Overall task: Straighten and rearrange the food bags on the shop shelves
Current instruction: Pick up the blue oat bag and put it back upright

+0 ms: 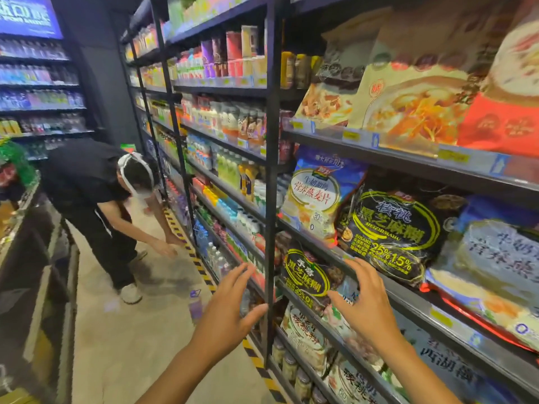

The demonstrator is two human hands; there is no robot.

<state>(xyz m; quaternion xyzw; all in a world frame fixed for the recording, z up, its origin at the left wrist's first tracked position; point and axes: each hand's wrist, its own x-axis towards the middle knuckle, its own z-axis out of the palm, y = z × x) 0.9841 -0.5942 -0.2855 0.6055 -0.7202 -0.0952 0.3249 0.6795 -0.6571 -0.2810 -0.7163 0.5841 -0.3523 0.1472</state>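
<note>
Your left grip (230, 310) hangs in the air with its fingers spread and straight, holding nothing. Its thumb tip comes close to the black upright post (272, 176) of the shelving, which stands between your two grips. Your right grip (368, 304) is also spread flat and holds nothing. Its palm faces the shelves and its fingertips are up at the shelf's front rail (411, 297); this view does not show whether they touch it.

Just left of the right grip, between it and the post, a small black sesame-paste bag (306, 275) stands tilted on the shelf below that rail. The right grip's thumb points at the bag's lower right corner. Directly above the right grip, a large black sesame-paste bag (393, 228) leans out over the rail. Up and to the left of the right grip stands a blue oat-cereal bag (316, 196), touching the large black one. Under the right grip's thumb sits a pale walnut-powder bag (306, 330). Well above both grips, a beige food bag (414, 83) leans on a higher shelf.

Just left of the left grip, a purple bottle (195, 306) stands on the floor. Farther left, a person in black (87, 182) bends down beside the yellow-and-black floor tape (201, 268).
</note>
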